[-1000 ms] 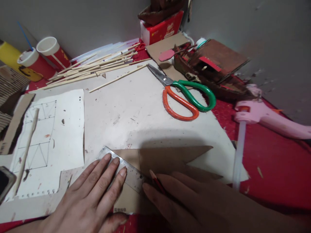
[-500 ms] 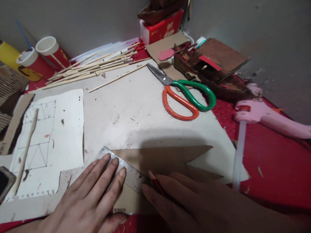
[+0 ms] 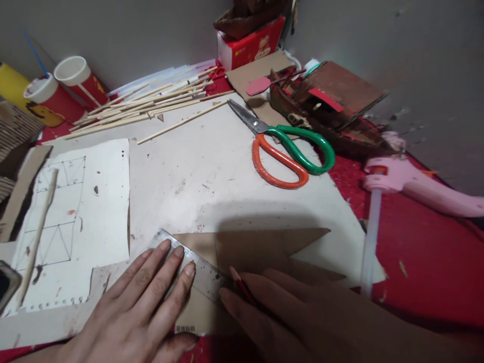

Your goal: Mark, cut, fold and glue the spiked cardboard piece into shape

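My left hand lies with its fingers flat across a metal ruler, pressing it down at a slant. Beneath the ruler is a piece of brown cardboard, with a V-shaped notch at its right end and a thin line drawn across it. A red pencil is pinched in my right hand, its sharpened tip by the ruler's lower right end. Shadow darkens my right hand and much of the cardboard.
Scissors with green and orange handles lie beyond the cardboard. To the right are a pink glue gun and a brown model boat. Wooden sticks and paper cups stand back left; a drawing sheet lies left.
Both hands, the ruler and the pencil hold nearly the same places. The whole view has shifted very slightly.
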`<action>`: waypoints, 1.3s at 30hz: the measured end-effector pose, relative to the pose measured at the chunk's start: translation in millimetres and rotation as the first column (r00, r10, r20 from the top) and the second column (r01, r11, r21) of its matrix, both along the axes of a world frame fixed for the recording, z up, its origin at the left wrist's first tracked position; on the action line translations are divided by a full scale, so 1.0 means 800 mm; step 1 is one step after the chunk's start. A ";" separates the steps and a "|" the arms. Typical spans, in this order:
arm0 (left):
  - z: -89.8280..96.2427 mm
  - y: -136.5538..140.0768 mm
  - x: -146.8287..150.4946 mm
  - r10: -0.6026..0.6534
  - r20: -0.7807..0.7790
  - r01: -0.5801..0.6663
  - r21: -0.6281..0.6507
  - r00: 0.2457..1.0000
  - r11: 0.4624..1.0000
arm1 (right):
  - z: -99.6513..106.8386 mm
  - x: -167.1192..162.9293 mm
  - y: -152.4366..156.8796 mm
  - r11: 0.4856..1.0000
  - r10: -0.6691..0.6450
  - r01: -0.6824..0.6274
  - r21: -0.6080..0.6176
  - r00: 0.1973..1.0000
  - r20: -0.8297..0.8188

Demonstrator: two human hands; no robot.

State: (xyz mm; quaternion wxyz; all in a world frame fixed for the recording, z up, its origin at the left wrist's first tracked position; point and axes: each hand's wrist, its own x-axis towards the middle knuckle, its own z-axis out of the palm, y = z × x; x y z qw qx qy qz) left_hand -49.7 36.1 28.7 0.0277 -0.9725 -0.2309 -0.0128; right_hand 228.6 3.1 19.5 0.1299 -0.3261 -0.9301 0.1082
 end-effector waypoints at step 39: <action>-0.005 -0.008 -0.004 0.018 -0.089 -0.015 0.039 0.996 0.999 | -0.002 0.002 0.005 1.000 -0.030 0.030 -0.005 0.997 -0.075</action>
